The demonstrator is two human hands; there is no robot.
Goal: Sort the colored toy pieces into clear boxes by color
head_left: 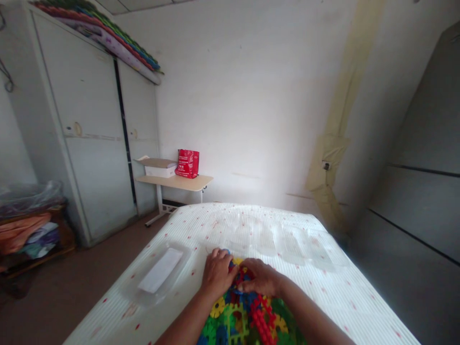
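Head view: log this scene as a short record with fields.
surface: bed with white, red-speckled sheet
toys: pile of red, blue, yellow and green plastic interlocking toy pieces, on the bed's near end
left hand: palm down on the pile's far edge
right hand: fingers on the same edge, beside the left hand
grip: cannot tell whether either hand closes on a piece
nearby: clear plastic pouch with white sheet inside, left of the hands
background: light wooden side table bearing red bag; white wardrobe
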